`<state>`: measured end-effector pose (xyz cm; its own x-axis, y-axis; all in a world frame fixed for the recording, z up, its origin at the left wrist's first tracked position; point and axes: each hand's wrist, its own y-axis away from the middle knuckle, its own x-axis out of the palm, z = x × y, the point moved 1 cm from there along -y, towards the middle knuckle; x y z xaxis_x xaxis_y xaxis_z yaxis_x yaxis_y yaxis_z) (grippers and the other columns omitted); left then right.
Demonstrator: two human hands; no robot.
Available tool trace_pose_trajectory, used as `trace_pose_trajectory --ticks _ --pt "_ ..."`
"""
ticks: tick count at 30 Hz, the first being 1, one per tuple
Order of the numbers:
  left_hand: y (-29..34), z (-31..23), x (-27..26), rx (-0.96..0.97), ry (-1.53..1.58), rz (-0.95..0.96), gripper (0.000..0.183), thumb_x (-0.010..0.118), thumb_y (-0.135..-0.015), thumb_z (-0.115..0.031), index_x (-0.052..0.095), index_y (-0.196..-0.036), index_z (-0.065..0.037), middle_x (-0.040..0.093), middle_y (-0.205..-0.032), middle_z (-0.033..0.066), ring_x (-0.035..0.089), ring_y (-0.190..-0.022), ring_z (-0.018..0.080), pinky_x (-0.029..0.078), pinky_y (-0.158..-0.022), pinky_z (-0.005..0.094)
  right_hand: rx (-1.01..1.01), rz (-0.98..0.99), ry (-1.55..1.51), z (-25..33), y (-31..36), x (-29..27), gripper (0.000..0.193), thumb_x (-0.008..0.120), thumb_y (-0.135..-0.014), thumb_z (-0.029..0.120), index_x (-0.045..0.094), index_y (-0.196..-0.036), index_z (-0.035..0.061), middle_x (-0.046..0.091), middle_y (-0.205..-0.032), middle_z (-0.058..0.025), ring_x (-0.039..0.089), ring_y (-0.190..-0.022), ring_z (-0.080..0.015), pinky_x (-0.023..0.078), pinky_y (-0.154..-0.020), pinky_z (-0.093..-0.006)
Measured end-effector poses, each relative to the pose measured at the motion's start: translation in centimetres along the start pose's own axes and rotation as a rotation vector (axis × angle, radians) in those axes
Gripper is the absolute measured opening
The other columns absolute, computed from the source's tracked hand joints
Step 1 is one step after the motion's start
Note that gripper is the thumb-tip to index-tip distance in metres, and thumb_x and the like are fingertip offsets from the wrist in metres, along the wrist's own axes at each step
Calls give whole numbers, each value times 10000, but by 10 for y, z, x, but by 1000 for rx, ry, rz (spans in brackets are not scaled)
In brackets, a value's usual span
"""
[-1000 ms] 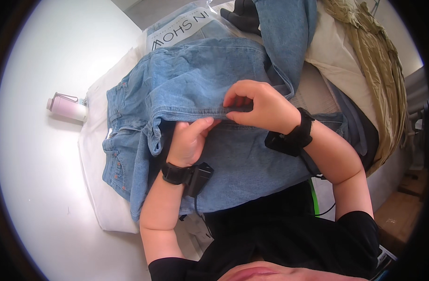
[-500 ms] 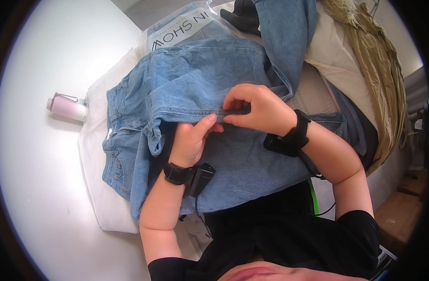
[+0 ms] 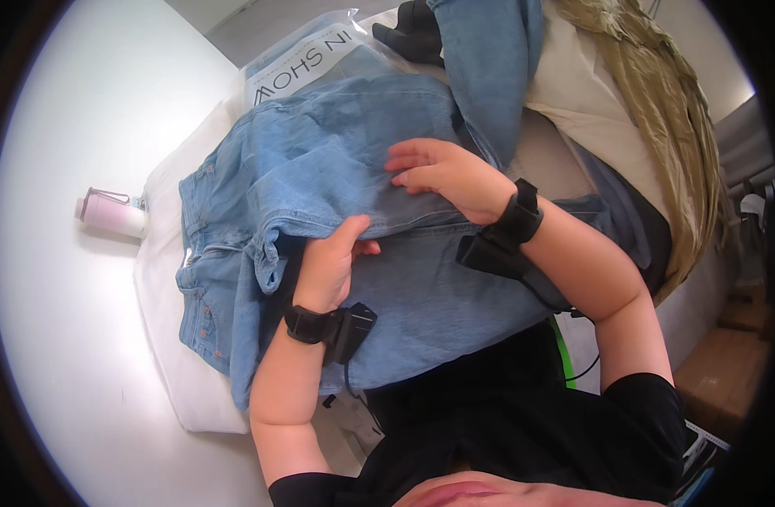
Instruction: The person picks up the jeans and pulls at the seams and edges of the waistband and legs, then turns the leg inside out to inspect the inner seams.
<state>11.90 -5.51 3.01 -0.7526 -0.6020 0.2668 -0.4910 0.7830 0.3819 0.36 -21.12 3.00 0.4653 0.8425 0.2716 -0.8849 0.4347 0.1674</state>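
A pair of light blue jeans [image 3: 311, 160] lies in front of me with the waistband toward the left. One leg is folded up over the other, and its seam runs across the middle. My left hand [image 3: 328, 266] grips this seam edge, thumb on top and the other fingers partly under the denim. Just right of it and a little farther off, my right hand [image 3: 459, 177] hovers over the jeans, fingers apart and holding nothing. Each wrist wears a black strap with a small device.
A pink flask [image 3: 110, 211] stands at the left beside the white padded cover [image 3: 163, 338]. Farther back lie a clear plastic bag [image 3: 269, 61], a dark grey cloth item [image 3: 411, 35] and another denim piece [image 3: 493, 68]. An olive garment [image 3: 649, 110] drapes at right; a cardboard box [image 3: 721, 376] sits below.
My right hand has let go of the seam, opened and lifted away from it. My left hand keeps its grip. The whole view has shifted slightly.
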Motion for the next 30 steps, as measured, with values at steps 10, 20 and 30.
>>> trace_pose_trajectory --ticks 10,20,30 --pt "1 -1 0 22 3 29 189 581 -808 -161 596 -869 18 603 -830 82 561 -680 162 458 -643 275 -17 -47 0 -1 5 5 559 469 -815 88 229 -1300 -54 487 -1157 -179 501 -1001 -202 392 -854 -269" --pt "-4 -7 4 92 -61 108 527 311 -906 -454 548 -895 16 601 -716 120 573 -579 191 473 -569 280 -115 123 418 14 18 19 342 639 -708 79 566 -1037 20 561 -935 -77 521 -869 -162 427 -764 -262" --pt "-1 -8 -1 284 -52 -3 642 220 -900 -520 551 -838 27 609 -738 118 573 -582 206 452 -577 288 -485 20 772 13 22 23 250 668 -640 66 596 -875 23 565 -815 -91 549 -776 -205 452 -701 -296"
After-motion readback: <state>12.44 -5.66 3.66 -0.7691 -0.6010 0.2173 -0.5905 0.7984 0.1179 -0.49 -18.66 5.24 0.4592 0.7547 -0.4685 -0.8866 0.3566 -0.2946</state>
